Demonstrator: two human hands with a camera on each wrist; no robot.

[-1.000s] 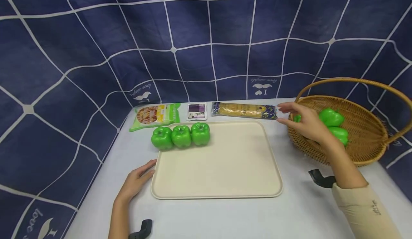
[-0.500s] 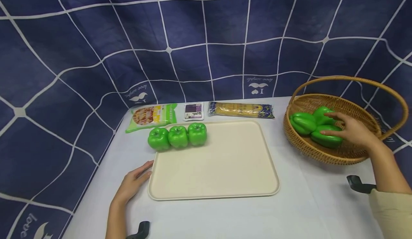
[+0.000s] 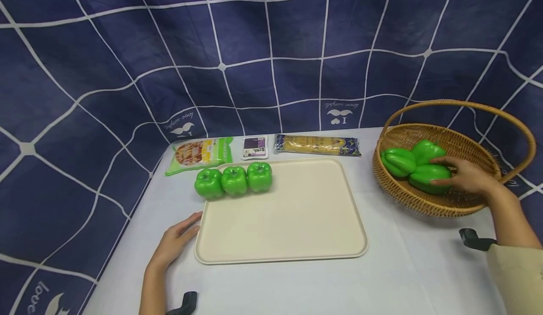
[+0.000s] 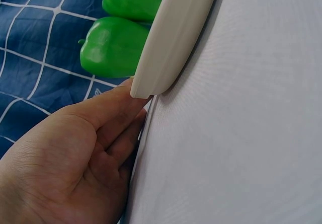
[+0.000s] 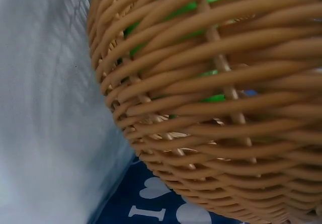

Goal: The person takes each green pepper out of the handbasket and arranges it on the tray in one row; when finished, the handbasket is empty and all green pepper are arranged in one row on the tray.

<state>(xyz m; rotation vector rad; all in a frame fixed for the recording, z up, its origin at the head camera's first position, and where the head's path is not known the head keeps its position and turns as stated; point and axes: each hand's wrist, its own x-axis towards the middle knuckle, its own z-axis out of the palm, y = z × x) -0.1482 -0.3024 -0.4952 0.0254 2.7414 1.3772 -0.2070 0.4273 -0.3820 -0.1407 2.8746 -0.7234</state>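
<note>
Inside the wicker basket [image 3: 417, 202] at the right lie three green bell peppers. My right hand [image 3: 468, 176] reaches in over the near side and grips the front bell pepper [image 3: 426, 178], thumb on its near side and fingers on its far side. The left bell pepper [image 3: 398, 161] and the back bell pepper [image 3: 425, 151] touch it. In the right wrist view the basket wall [image 5: 211, 93] hides that hand. My left hand [image 3: 171, 243] rests on the table with relaxed fingers touching the left rim of the cream tray [image 3: 288, 230].
Three more green bell peppers [image 3: 234, 180] stand in a row along the tray's far left part. Behind the tray lie a green food bag [image 3: 199, 153], a small purple-and-white packet [image 3: 255, 147] and a pack of pasta [image 3: 316, 145]. A basket handle [image 3: 466, 103] arches overhead.
My right hand has moved right from near the pasta pack into the basket, then lowered and closed around the front bell pepper. The left hand stays by the tray.
</note>
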